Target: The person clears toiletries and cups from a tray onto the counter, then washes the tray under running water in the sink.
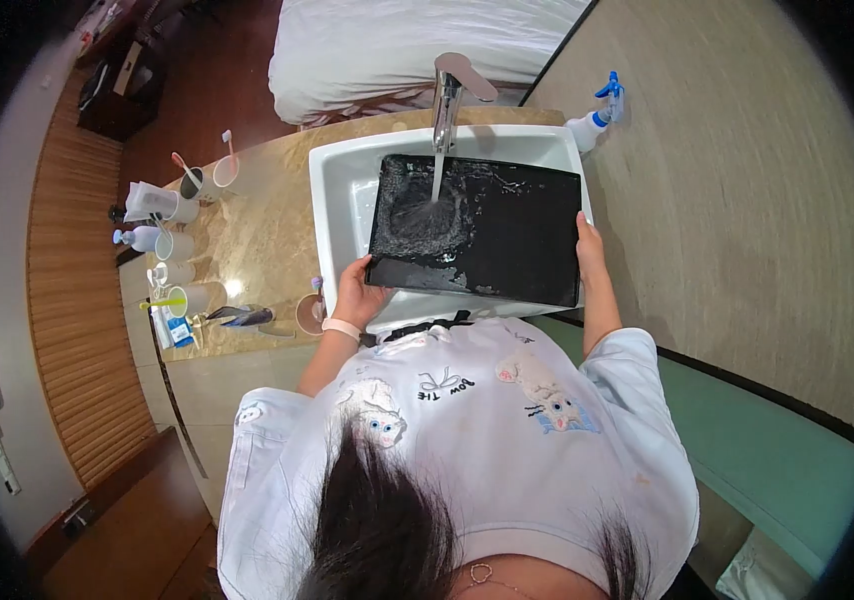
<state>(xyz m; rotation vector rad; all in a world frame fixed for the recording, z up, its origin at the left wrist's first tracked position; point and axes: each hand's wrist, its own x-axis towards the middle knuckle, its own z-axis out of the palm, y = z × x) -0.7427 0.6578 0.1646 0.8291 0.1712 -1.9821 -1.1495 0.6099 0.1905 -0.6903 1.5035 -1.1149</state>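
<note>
A black rectangular tray lies tilted over the white sink, under a running faucet. Water strikes the tray's left half and spreads in ripples there. My left hand grips the tray's near left corner, its fingers partly hidden beneath. On the right edge, my right hand holds the tray with the thumb along the rim; the other fingers are out of sight underneath.
Cups with toothbrushes, bottles and tubes line the left of the stone counter. A brown cup stands close to my left wrist. A spray bottle is behind the sink's right corner, beside the wall.
</note>
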